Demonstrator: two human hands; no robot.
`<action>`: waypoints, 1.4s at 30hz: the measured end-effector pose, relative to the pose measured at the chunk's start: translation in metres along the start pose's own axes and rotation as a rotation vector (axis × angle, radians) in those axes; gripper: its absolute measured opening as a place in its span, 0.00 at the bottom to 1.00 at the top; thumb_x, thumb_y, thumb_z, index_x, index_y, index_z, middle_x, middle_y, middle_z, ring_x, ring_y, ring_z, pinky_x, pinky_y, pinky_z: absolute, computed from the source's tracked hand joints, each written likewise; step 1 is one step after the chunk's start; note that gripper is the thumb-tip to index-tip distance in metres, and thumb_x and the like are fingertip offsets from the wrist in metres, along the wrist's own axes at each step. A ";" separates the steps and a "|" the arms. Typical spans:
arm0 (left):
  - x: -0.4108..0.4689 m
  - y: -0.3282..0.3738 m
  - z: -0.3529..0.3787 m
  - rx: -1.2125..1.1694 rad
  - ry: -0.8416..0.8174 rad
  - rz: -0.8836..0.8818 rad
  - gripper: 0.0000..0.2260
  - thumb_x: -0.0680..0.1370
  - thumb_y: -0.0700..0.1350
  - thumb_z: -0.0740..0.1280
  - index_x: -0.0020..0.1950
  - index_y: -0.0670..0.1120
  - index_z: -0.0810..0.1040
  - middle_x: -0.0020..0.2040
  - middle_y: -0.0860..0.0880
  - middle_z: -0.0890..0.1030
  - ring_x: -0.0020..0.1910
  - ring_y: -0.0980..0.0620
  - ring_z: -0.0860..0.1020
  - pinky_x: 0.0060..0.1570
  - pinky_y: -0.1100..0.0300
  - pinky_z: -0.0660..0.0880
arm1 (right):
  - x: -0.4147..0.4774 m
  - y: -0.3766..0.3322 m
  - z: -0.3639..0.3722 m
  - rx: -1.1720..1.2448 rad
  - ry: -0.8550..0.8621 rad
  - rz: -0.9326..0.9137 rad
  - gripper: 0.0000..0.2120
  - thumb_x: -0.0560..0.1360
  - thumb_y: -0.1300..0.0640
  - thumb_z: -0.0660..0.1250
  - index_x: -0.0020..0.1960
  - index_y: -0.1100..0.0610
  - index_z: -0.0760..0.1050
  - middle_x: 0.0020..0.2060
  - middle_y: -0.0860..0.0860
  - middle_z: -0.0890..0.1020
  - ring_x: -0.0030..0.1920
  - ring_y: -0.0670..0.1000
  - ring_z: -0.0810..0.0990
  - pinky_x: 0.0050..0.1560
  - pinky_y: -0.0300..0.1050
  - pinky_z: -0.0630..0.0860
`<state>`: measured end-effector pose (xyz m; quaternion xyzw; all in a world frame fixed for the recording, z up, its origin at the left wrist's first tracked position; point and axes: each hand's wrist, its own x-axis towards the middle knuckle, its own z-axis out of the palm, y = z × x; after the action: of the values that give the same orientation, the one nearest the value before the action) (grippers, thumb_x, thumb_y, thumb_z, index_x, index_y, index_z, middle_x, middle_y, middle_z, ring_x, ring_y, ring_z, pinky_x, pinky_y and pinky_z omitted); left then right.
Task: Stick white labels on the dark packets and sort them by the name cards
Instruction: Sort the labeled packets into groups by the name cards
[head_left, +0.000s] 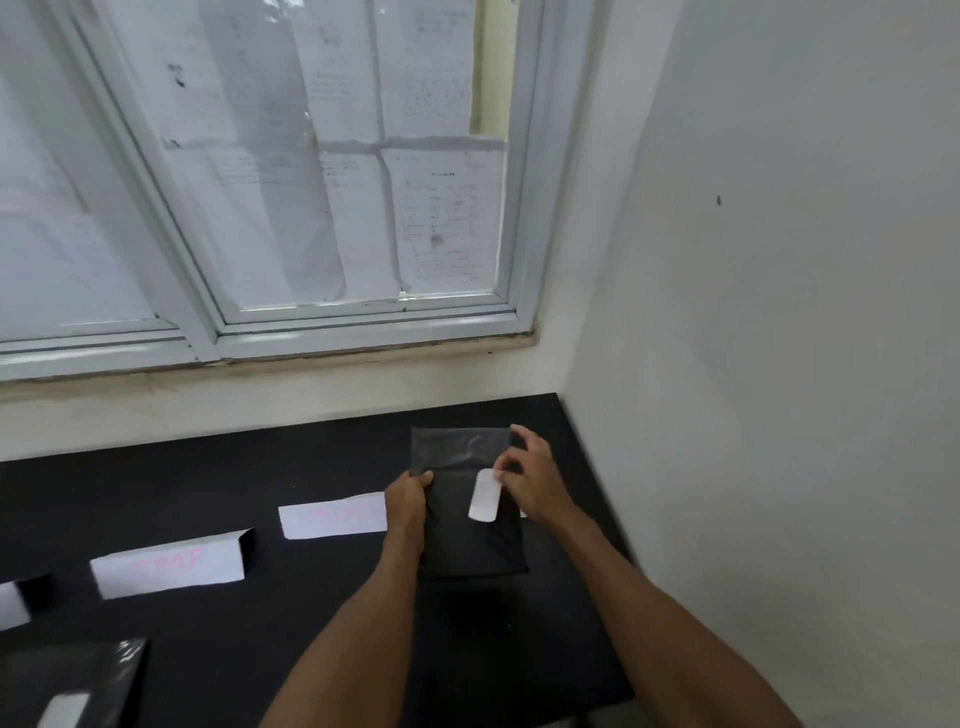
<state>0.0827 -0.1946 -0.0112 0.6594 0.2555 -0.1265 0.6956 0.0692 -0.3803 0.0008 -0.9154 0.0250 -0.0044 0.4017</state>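
Observation:
A dark packet (457, 540) is held upright over the black table near the right corner, its glossy top flap toward the window. My left hand (410, 501) grips the packet's left edge. My right hand (530, 480) pinches the top end of a white label (484, 496) that lies against the packet's front. White name cards with faint pink writing stand in a row to the left: one (332, 517) beside my left hand, one (169, 569) further left, and part of a third (13, 605) at the frame edge.
The black table (311, 649) ends at the white wall on the right and below the window at the back. Another dark packet with a white label (72, 686) lies at the bottom left corner.

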 end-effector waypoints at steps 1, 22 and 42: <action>-0.007 0.006 -0.014 -0.009 0.002 0.006 0.06 0.77 0.40 0.64 0.49 0.40 0.80 0.48 0.41 0.80 0.44 0.44 0.77 0.43 0.54 0.72 | -0.005 -0.020 0.011 -0.045 -0.016 -0.040 0.02 0.72 0.57 0.69 0.41 0.55 0.80 0.74 0.51 0.63 0.74 0.52 0.57 0.72 0.53 0.60; -0.085 0.046 -0.198 -0.221 -0.019 0.079 0.08 0.75 0.40 0.63 0.47 0.39 0.81 0.49 0.37 0.83 0.44 0.42 0.80 0.50 0.47 0.77 | -0.090 -0.202 0.116 -0.315 0.228 -0.412 0.25 0.78 0.50 0.61 0.74 0.46 0.61 0.77 0.54 0.52 0.76 0.55 0.55 0.73 0.55 0.60; -0.097 0.036 -0.281 -0.062 0.059 0.354 0.16 0.71 0.52 0.74 0.55 0.48 0.78 0.52 0.47 0.82 0.52 0.47 0.80 0.57 0.49 0.78 | -0.124 -0.238 0.152 -0.317 -0.086 -0.430 0.29 0.71 0.38 0.67 0.70 0.32 0.61 0.74 0.42 0.30 0.74 0.56 0.62 0.69 0.51 0.68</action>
<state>-0.0336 0.0695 0.0703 0.6759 0.1596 0.0253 0.7191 -0.0403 -0.1020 0.0742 -0.9505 -0.1867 -0.0467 0.2441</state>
